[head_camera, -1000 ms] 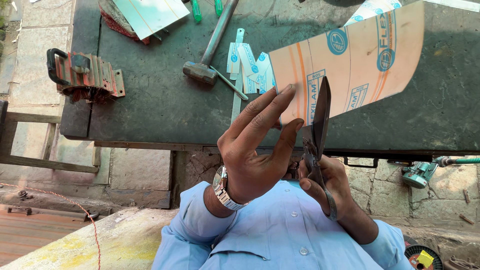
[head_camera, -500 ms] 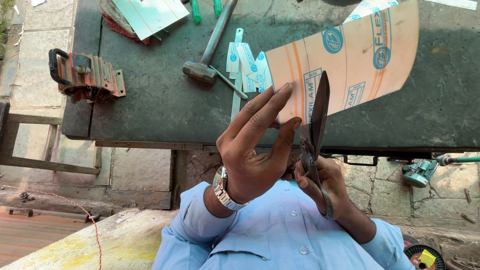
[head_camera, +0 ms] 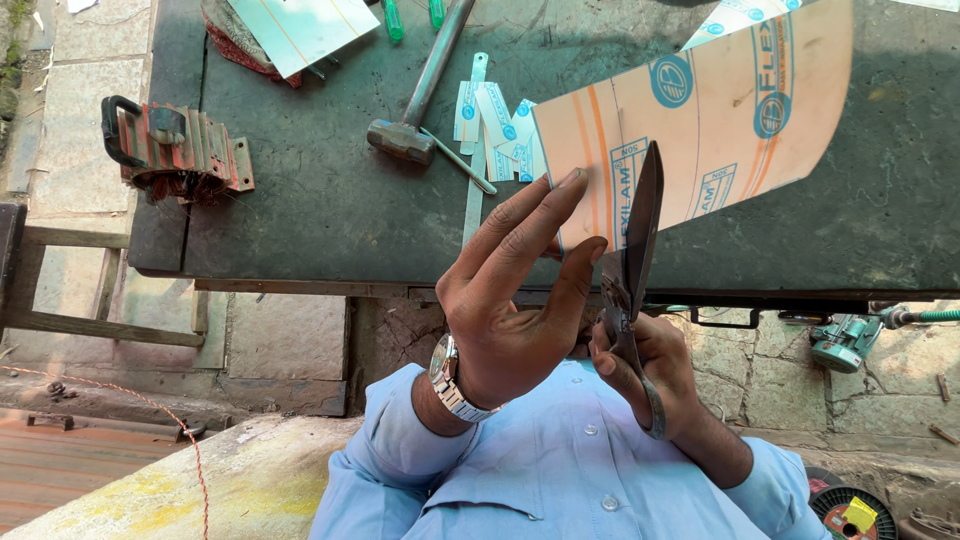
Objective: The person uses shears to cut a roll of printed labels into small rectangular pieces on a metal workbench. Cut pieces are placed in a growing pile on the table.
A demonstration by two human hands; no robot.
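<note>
over green bench (head_camera: 330, 200), left fingers (head_camera: 520, 215) spread, seemingly pinching sheet (head_camera: 700, 130)

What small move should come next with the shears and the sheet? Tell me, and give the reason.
Probably close the dark metal shears a little further along the peach-coloured printed sheet. The blades stand upright at the sheet's near edge, gripped by the right hand, while the left hand steadies the sheet's corner beside them. Cut strips of the same sheet already lie near the grey metal hammer.
</note>
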